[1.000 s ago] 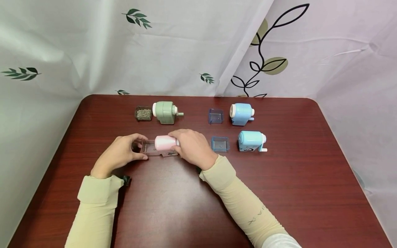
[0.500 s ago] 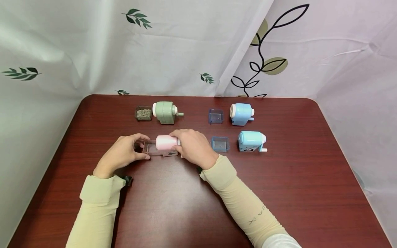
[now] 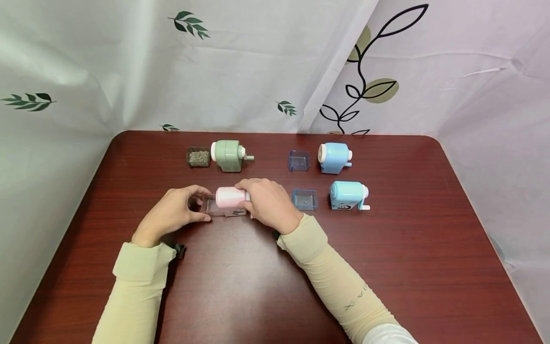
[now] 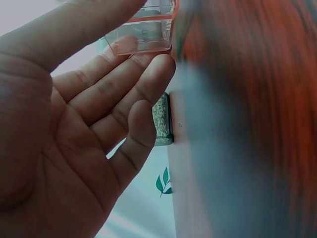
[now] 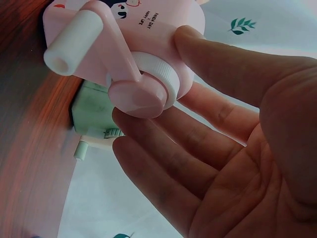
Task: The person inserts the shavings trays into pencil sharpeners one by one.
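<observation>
A pink hand-crank pencil sharpener stands left of the table's middle. My right hand grips its crank end, thumb on one side and fingers on the other. In the right wrist view the pink crank arm with its white knob shows beside the palm. My left hand pinches the outer end of the clear shavings drawer between thumb and fingers. The drawer sticks out of the sharpener's left side, its inner part hidden by the pink body. A reddish edge shows on the drawer in the left wrist view.
Behind stand a green sharpener and its drawer full of shavings. To the right are a blue sharpener, a turquoise sharpener and two blue clear drawers, one far, one nearer.
My left hand has shifted slightly right with the clear drawer, so less of it shows outside the pink sharpener. The right hand and sharpener have barely moved.
</observation>
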The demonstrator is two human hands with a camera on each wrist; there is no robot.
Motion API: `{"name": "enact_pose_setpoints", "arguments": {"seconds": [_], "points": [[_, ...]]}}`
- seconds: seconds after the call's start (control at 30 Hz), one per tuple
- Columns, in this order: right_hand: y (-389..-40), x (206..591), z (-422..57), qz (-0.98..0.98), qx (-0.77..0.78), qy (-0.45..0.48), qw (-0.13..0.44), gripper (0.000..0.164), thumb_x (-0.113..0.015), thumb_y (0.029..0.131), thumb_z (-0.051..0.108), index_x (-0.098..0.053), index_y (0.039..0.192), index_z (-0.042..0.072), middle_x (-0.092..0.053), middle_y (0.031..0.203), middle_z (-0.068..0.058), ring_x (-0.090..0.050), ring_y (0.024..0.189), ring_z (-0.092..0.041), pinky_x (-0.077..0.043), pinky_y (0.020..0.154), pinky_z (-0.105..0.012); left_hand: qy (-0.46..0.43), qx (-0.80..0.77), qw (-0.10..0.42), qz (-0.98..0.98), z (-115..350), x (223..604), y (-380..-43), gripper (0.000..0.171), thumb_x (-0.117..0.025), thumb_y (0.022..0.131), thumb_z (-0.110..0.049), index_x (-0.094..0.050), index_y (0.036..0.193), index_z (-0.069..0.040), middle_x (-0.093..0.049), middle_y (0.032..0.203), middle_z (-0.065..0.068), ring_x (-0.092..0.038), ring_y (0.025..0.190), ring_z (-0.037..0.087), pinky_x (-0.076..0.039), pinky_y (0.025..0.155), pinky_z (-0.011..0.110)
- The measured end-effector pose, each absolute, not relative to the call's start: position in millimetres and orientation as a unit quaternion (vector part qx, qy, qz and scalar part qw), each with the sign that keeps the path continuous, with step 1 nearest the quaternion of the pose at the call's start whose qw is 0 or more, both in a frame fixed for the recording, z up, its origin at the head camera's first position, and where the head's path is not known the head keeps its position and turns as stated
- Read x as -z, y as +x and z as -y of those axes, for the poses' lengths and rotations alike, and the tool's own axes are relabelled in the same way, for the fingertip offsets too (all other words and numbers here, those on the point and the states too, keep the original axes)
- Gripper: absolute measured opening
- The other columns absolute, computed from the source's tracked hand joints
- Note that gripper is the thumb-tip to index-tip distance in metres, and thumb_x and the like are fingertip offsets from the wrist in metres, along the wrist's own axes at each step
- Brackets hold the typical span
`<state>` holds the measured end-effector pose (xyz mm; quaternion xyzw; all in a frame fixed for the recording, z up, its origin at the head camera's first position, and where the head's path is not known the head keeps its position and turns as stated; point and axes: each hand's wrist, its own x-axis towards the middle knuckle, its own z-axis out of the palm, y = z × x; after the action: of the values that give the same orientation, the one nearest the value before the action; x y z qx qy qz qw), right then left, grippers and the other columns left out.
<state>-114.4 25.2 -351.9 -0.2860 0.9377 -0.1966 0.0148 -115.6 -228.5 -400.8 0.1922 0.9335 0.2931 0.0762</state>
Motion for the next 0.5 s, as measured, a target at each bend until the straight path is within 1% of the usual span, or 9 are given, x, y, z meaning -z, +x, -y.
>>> {"name": "enact_pose_setpoints", "arguments": {"seconds": [0.5], "points": [[-115.2, 352.7, -25.8, -0.938, 0.192, -0.289, 0.012, 0.036, -0.070, 0.085, 0.028, -0.064, 0.119, 0.017, -0.065, 0.113, 0.003, -0.061, 0.093, -0.014, -0.050, 0.074, -0.034, 0.194, -0.292, 0.073, -0.934, 223.0, 401.8, -116.7, 0.051, -0.084, 0.067, -0.026, -0.062, 0.111, -0.012, -0.066, 0.083, -0.002, -0.061, 0.075, 0.013, -0.048, 0.066, 0.034]]}}
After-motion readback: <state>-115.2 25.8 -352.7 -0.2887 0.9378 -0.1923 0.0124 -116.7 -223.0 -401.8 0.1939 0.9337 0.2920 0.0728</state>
